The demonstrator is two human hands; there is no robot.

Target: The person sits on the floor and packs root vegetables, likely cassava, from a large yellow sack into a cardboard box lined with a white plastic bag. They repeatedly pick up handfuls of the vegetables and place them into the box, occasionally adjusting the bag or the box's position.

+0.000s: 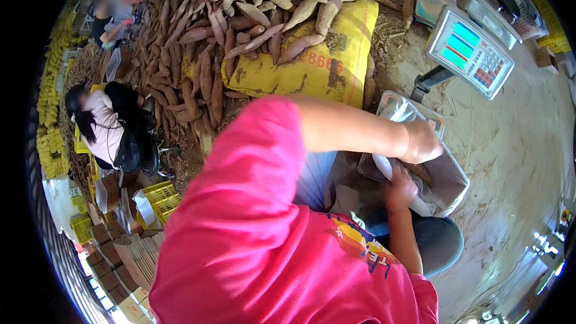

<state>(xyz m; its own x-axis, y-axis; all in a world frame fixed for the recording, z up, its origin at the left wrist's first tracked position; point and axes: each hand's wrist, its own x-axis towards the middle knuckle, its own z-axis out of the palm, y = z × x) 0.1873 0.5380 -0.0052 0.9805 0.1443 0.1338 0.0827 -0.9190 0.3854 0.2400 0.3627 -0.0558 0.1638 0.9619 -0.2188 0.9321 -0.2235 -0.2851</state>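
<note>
My left hand [424, 141] is curled at the far side of a carton [450, 177] with a pale plastic liner [398, 111]. Its fingers face away, so whatever is in them is hidden. Lower down, inside the carton's opening, my right hand [400, 190] has its fingers around a smooth white item [382, 166], whose material I cannot make out. Beside it a brown tuber [419, 171] shows partly under my left hand. The carton is close to my knee [436, 243], by the foot of a digital scale [470, 51] with a lit display.
A large heap of long tubers [202, 54] spreads at the upper left, partly over a yellow woven sack [306, 76]. One person [108, 121] sits at the left and another [105, 22] farther back. Yellow crates [162, 202] and stacked cartons [135, 252] stand lower left.
</note>
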